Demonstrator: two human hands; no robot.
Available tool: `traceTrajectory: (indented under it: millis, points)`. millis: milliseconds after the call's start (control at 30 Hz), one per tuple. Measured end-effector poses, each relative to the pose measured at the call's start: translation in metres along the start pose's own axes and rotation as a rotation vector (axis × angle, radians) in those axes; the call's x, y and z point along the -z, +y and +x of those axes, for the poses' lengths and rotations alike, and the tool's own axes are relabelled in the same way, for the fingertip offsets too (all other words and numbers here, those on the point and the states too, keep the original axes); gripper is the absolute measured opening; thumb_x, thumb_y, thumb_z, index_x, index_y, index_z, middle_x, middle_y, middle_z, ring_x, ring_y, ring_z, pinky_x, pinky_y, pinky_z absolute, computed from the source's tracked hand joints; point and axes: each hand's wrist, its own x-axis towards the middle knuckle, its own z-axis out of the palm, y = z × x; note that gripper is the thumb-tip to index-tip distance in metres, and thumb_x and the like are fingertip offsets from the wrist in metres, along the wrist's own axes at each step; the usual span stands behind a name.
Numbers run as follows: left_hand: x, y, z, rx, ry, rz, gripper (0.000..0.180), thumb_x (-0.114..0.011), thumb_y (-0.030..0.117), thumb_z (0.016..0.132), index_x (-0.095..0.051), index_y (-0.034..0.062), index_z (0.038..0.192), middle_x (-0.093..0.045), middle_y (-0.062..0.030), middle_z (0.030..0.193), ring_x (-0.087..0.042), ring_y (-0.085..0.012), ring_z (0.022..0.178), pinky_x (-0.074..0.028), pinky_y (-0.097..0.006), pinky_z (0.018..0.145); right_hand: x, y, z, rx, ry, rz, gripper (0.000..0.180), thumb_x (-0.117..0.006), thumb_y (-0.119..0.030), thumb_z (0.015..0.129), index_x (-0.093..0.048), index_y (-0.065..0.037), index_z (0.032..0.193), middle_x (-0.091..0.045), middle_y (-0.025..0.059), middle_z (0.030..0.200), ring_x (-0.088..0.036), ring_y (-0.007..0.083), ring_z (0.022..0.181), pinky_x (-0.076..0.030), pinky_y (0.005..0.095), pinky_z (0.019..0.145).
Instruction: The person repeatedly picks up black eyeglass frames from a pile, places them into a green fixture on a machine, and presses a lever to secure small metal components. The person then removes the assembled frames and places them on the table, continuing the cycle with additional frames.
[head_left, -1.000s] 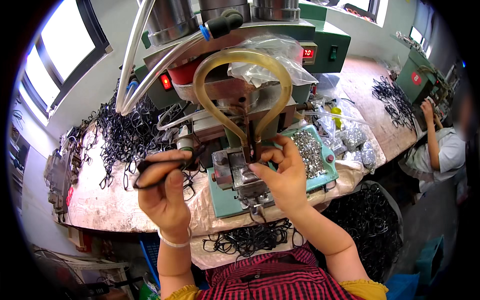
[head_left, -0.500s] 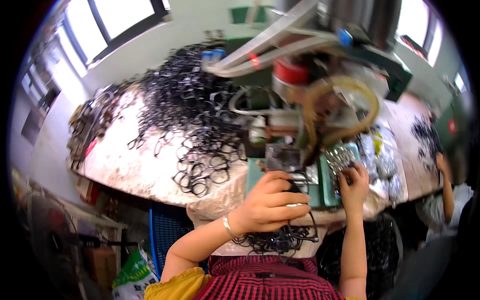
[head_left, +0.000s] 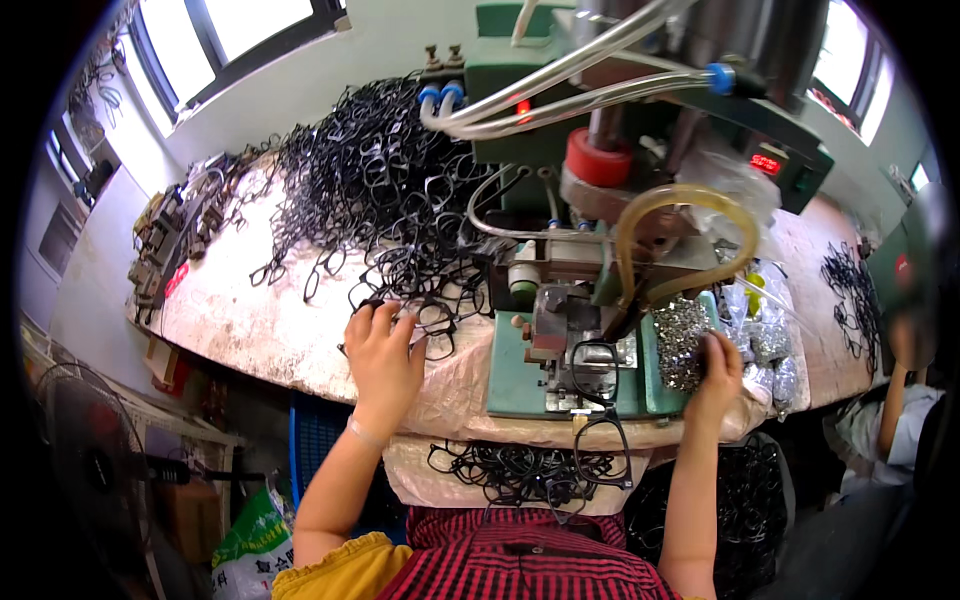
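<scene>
Fingers of my left hand (head_left: 383, 358) curl down onto a black plastic spectacle frame (head_left: 428, 322) at the near edge of the big heap of black frames (head_left: 375, 190) on the pale, cloth-covered counter (head_left: 260, 330); the fingertips press on the frame's rim, though I cannot tell whether they have closed round it. Half a second ago this hand was in the middle of the view, right against the green-based press machine (head_left: 560, 370), so it has swung out to my left and now sits beside the machine's green base, not touching it. My right hand (head_left: 718, 368) has stayed by the machine's right side, its fingers bent together and dipping into the glittering pile of small metal parts (head_left: 682, 338) in the tray there; what they pinch is hidden by the hand itself. Another black spectacle frame (head_left: 598, 368) hangs at the front of the machine's metal fixture, its lower part reaching down over the counter edge toward a loose bundle of black frames (head_left: 520, 468) lying above my red checked lap. A curved yellowish hose (head_left: 690, 205) loops over the fixture, under a red round knob (head_left: 598, 160). Since the earlier frame my head has turned, so the heap and the windows fill more of the left. At far right another person's arm (head_left: 888, 420) rests near a second counter.
</scene>
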Motion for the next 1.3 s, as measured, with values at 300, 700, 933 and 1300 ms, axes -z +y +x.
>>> traceTrajectory:
  millis: [300, 700, 933, 1300]
  points:
    - [-0.018, -0.084, 0.115, 0.085, -0.019, -0.268, 0.017, -0.072, 0.020, 0.083, -0.073, 0.0037, 0.087, -0.071, -0.0139, 0.091, -0.065, -0.0306, 0.083, -0.052, -0.040, 0.075, -0.035, -0.034, 0.006, 0.022, -0.239, -0.143, 0.016, -0.066, -0.002, 0.092, -0.070, 0.000, 0.107, -0.071, 0.0037, 0.102, -0.063, 0.0103, 0.094, -0.048, 0.0234, 0.085]
    - [-0.026, -0.085, 0.088, 1.006, -0.740, -1.842, 0.009, -0.059, 0.014, 0.096, -0.060, 0.0055, 0.094, -0.066, -0.0063, 0.083, -0.066, -0.0189, 0.074, -0.061, -0.039, 0.075, 0.013, -0.055, -0.043, 0.204, -0.120, -0.550, 0.010, -0.069, 0.002, 0.082, -0.072, 0.001, 0.092, -0.068, 0.0074, 0.089, -0.064, 0.0207, 0.088, -0.048, 0.0333, 0.086]
    - [-0.042, -0.024, 0.053, 0.880, -0.498, -1.474, 0.021, -0.066, 0.025, 0.097, -0.053, 0.0166, 0.082, -0.054, 0.0017, 0.067, -0.051, -0.0098, 0.058, -0.039, -0.024, 0.048, -0.084, -0.092, -0.039, 0.334, -0.448, -0.255, 0.019, -0.071, -0.002, 0.077, -0.066, 0.000, 0.096, -0.068, 0.0085, 0.086, -0.066, 0.0203, 0.086, -0.050, 0.0315, 0.081]
    - [-0.013, 0.044, 0.000, 1.003, -0.078, -2.132, 0.011, -0.063, 0.016, 0.097, -0.064, 0.0076, 0.104, -0.067, -0.0025, 0.092, -0.056, -0.0126, 0.076, -0.047, -0.032, 0.071, -0.104, -0.092, -0.061, -0.072, -0.531, 0.293, 0.049, -0.070, 0.002, 0.084, -0.050, 0.004, 0.129, -0.066, 0.0066, 0.107, -0.063, 0.0120, 0.096, -0.047, 0.0253, 0.090]
